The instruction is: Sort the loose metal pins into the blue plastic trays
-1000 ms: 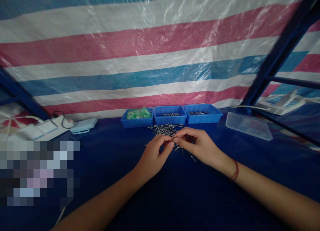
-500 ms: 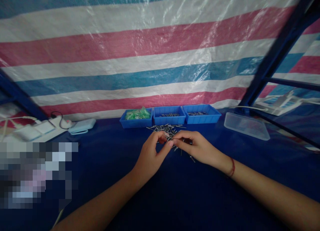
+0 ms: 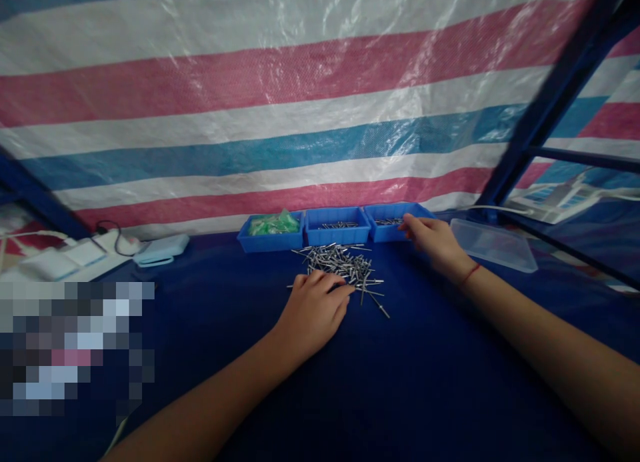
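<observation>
A loose pile of silver blind rivets [image 3: 337, 259] lies on the dark blue table. My left hand [image 3: 315, 309] rests palm down at the near side of this pile, fingers slightly apart and touching rivets, with nothing visibly gripped. Over the front right corner of the right blue bin [image 3: 400, 233] is my right hand [image 3: 435, 243], its fingers drawn together and a little blurred; whatever they hold cannot be made out. More rivets lie in that bin and in the middle blue bin [image 3: 337, 235]. The left blue bin [image 3: 273, 243] contains a green plastic bag [image 3: 275, 223].
A clear plastic lid [image 3: 495, 245] lies right of the bins. At left are a light blue case [image 3: 161, 249] and a white power strip [image 3: 80, 259] with cables. Blue frame posts stand on both sides, with a striped tarp [image 3: 300, 135] behind.
My hands were together at the pile, fingertips meeting. The right has moved away to the right bin. My left hand has turned palm down and lowered onto the pile's near edge.
</observation>
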`<state>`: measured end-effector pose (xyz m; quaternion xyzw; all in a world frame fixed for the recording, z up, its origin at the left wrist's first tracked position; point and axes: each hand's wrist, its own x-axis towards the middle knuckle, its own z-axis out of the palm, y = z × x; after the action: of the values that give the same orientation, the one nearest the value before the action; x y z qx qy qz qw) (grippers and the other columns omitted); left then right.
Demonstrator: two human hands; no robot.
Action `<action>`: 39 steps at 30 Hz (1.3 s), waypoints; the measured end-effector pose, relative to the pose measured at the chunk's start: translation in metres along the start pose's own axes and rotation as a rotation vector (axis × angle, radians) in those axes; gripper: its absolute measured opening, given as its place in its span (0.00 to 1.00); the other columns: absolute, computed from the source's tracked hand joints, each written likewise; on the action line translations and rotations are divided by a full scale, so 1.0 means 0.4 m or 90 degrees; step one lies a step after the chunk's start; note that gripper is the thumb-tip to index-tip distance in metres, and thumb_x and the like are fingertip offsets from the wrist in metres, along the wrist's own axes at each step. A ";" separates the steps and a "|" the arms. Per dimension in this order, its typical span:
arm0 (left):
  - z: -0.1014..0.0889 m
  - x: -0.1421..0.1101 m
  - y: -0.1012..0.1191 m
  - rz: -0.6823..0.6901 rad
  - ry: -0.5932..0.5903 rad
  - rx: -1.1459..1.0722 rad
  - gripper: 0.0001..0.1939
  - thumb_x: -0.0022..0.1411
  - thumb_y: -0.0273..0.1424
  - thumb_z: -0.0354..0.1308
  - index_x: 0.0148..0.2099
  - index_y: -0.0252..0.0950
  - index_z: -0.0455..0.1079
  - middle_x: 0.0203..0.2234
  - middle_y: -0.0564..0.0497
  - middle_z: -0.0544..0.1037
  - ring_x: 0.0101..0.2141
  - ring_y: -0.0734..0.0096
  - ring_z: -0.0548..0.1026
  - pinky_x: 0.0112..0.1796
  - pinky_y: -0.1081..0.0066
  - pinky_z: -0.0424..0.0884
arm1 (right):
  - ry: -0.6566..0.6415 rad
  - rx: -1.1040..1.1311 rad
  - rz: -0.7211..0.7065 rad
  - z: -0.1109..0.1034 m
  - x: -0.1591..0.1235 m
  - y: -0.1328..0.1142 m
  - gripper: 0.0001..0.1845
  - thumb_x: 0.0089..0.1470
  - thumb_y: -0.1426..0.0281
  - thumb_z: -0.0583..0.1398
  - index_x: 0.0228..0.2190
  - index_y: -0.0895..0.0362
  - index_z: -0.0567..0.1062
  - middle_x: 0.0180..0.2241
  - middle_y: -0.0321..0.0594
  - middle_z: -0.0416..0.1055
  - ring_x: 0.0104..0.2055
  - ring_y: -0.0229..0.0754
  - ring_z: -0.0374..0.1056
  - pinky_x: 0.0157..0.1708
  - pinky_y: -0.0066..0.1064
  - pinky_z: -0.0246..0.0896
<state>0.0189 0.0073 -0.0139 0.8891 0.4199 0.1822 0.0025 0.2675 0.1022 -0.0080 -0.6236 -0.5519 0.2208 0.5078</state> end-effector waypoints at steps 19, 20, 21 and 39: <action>0.009 0.001 -0.021 -0.044 0.019 0.041 0.11 0.65 0.26 0.47 0.48 0.37 0.67 0.38 0.49 0.77 0.40 0.62 0.72 0.37 0.63 0.58 | -0.381 -0.279 -0.537 0.065 -0.180 -0.102 0.08 0.52 0.69 0.59 0.35 0.57 0.76 0.31 0.42 0.71 0.36 0.43 0.64 0.39 0.37 0.58; 0.008 0.001 -0.021 -0.045 0.021 0.036 0.10 0.65 0.27 0.48 0.47 0.37 0.67 0.38 0.49 0.77 0.40 0.62 0.71 0.37 0.63 0.58 | -0.386 -0.285 -0.547 0.068 -0.184 -0.102 0.08 0.52 0.70 0.59 0.35 0.57 0.76 0.32 0.42 0.71 0.36 0.43 0.64 0.39 0.38 0.58; 0.008 0.000 -0.020 -0.046 0.022 0.031 0.10 0.65 0.29 0.49 0.46 0.37 0.68 0.38 0.49 0.77 0.40 0.62 0.71 0.37 0.63 0.58 | -0.390 -0.286 -0.550 0.070 -0.187 -0.101 0.07 0.53 0.72 0.58 0.34 0.57 0.76 0.32 0.42 0.71 0.36 0.43 0.63 0.40 0.38 0.57; 0.010 -0.003 -0.021 -0.052 0.047 -0.015 0.09 0.65 0.29 0.49 0.45 0.40 0.68 0.38 0.51 0.76 0.40 0.64 0.71 0.40 0.63 0.59 | -0.395 -0.250 -0.518 0.086 -0.203 -0.094 0.06 0.54 0.71 0.57 0.34 0.56 0.75 0.33 0.42 0.71 0.38 0.43 0.64 0.40 0.37 0.57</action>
<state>0.0133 0.0126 -0.0194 0.8637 0.4538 0.2194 0.0046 0.1976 0.0368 -0.0115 -0.3487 -0.9030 0.0733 0.2399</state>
